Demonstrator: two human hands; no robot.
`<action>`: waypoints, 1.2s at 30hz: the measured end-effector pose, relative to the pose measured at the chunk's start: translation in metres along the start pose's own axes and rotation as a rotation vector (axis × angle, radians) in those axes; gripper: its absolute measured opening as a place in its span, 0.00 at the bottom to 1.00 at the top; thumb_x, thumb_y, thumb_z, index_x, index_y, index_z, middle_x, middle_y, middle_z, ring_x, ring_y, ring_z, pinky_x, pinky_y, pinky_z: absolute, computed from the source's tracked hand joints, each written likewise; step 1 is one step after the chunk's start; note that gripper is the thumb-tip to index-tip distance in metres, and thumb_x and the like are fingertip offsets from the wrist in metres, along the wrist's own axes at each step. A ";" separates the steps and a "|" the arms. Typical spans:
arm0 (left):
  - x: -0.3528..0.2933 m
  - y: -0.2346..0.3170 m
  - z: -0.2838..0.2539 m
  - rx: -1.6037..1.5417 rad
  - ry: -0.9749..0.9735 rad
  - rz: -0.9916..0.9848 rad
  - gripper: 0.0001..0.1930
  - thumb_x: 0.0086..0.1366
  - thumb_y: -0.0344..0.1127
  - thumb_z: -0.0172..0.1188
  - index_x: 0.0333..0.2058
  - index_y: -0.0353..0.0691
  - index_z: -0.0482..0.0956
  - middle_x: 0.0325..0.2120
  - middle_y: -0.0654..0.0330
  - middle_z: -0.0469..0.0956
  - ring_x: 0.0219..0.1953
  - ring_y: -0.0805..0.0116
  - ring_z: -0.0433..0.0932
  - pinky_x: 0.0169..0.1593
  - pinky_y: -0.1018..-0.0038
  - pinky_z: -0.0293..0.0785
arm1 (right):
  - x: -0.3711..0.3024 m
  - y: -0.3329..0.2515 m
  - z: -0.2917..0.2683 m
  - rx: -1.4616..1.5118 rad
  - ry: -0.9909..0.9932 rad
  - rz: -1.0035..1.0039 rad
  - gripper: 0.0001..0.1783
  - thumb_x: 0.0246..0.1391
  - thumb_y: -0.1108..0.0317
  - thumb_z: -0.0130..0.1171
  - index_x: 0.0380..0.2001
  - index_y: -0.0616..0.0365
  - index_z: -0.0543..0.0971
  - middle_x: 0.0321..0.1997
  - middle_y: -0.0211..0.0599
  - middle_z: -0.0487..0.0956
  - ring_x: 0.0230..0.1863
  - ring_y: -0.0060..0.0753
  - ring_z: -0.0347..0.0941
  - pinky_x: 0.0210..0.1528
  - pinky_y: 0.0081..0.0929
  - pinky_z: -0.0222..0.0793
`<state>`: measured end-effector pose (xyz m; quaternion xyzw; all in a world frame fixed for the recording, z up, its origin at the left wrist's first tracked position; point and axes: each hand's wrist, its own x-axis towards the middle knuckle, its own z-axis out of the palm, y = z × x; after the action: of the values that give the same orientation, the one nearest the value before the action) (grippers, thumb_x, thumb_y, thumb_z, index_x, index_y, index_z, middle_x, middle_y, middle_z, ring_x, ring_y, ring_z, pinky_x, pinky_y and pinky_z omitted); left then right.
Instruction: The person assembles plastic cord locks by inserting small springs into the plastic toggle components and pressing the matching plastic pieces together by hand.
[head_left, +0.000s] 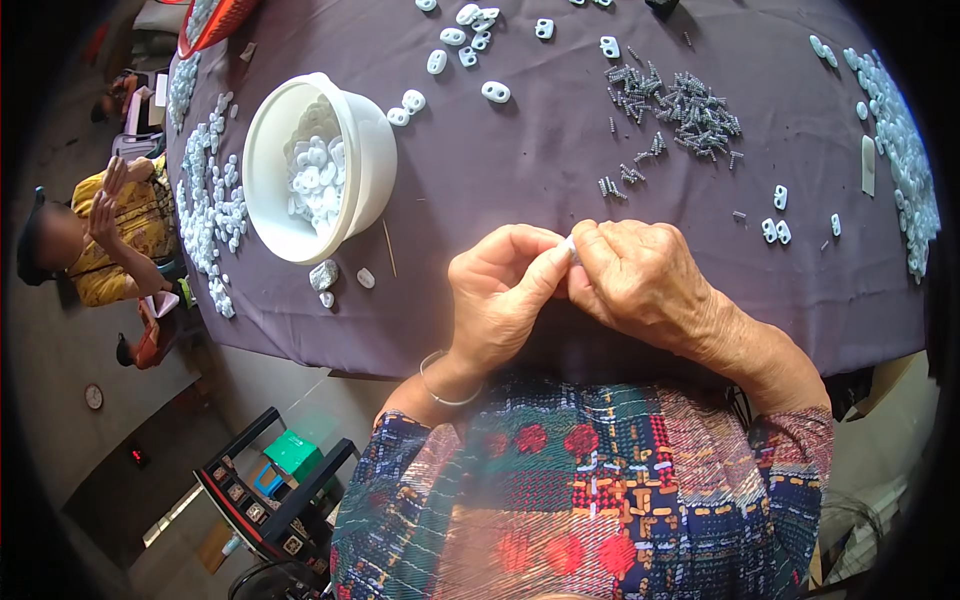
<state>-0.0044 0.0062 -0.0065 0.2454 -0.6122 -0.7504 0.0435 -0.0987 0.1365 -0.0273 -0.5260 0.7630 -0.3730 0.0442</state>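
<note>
My left hand (508, 290) and my right hand (645, 278) meet at the near side of the table, fingertips pinched together. Between them shows a sliver of a small white plastic piece (571, 244), probably a cord lock part; the fingers cover most of it. Beyond the hands lies a pile of small metal springs (700, 115). To the left, a white plastic tub (375, 165) leans on its side, mouth toward the left, with small white plastic parts (316, 182) inside. Two-holed white cord locks (495, 92) lie scattered on the far side of the cloth.
A dark purple cloth (450, 190) covers the table. Heaps of white parts lie along its left (212, 190) and right (900, 150) edges. A thin stick (389, 248) rests beside the tub. A red basket (215, 25) stands far left; another person (105, 235) sits beyond the left edge.
</note>
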 end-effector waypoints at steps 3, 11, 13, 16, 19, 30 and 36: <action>-0.001 0.002 0.000 0.025 -0.014 0.023 0.05 0.60 0.25 0.56 0.33 0.29 0.75 0.29 0.60 0.77 0.29 0.78 0.75 0.33 0.82 0.74 | 0.000 -0.002 -0.001 -0.004 -0.008 -0.001 0.10 0.38 0.73 0.58 0.24 0.63 0.69 0.15 0.36 0.66 0.16 0.35 0.68 0.16 0.30 0.65; 0.002 -0.004 -0.001 -0.004 -0.027 0.000 0.04 0.61 0.24 0.55 0.34 0.29 0.75 0.30 0.60 0.77 0.30 0.78 0.74 0.34 0.82 0.74 | -0.001 0.002 0.002 -0.002 -0.045 0.021 0.11 0.36 0.74 0.59 0.26 0.66 0.69 0.15 0.37 0.67 0.17 0.35 0.68 0.16 0.29 0.66; -0.002 -0.001 -0.002 0.004 -0.030 0.017 0.04 0.61 0.24 0.55 0.34 0.29 0.75 0.30 0.60 0.77 0.30 0.78 0.74 0.34 0.83 0.73 | 0.000 -0.003 -0.001 -0.009 -0.038 0.009 0.11 0.37 0.75 0.58 0.26 0.66 0.69 0.16 0.37 0.67 0.17 0.36 0.68 0.16 0.29 0.66; -0.002 0.000 -0.003 0.004 -0.042 0.032 0.04 0.61 0.24 0.55 0.34 0.29 0.75 0.30 0.60 0.77 0.31 0.78 0.74 0.35 0.83 0.73 | -0.001 -0.004 0.001 0.000 -0.025 -0.005 0.11 0.37 0.75 0.58 0.27 0.66 0.69 0.16 0.37 0.67 0.17 0.36 0.69 0.17 0.30 0.66; -0.001 -0.002 -0.002 -0.010 -0.034 0.036 0.04 0.61 0.25 0.55 0.34 0.29 0.74 0.30 0.60 0.77 0.31 0.78 0.74 0.35 0.83 0.72 | -0.001 -0.003 0.002 0.022 -0.023 0.007 0.12 0.38 0.76 0.58 0.28 0.67 0.69 0.16 0.37 0.67 0.18 0.36 0.69 0.18 0.30 0.67; 0.003 -0.001 0.000 0.001 -0.006 0.031 0.06 0.63 0.29 0.53 0.35 0.31 0.73 0.28 0.59 0.77 0.28 0.77 0.75 0.32 0.81 0.73 | 0.005 0.002 -0.001 0.174 0.062 0.021 0.14 0.39 0.76 0.58 0.33 0.65 0.70 0.20 0.39 0.71 0.20 0.37 0.72 0.21 0.28 0.68; 0.003 -0.009 -0.007 -0.074 -0.036 0.015 0.06 0.63 0.29 0.54 0.33 0.31 0.73 0.23 0.61 0.76 0.23 0.78 0.73 0.29 0.82 0.72 | 0.007 0.007 0.005 0.251 0.307 -0.057 0.11 0.42 0.78 0.54 0.34 0.65 0.73 0.19 0.38 0.71 0.16 0.34 0.69 0.19 0.28 0.65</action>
<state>-0.0019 0.0015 -0.0172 0.2258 -0.5867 -0.7763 0.0470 -0.1047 0.1293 -0.0329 -0.4749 0.6930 -0.5422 -0.0178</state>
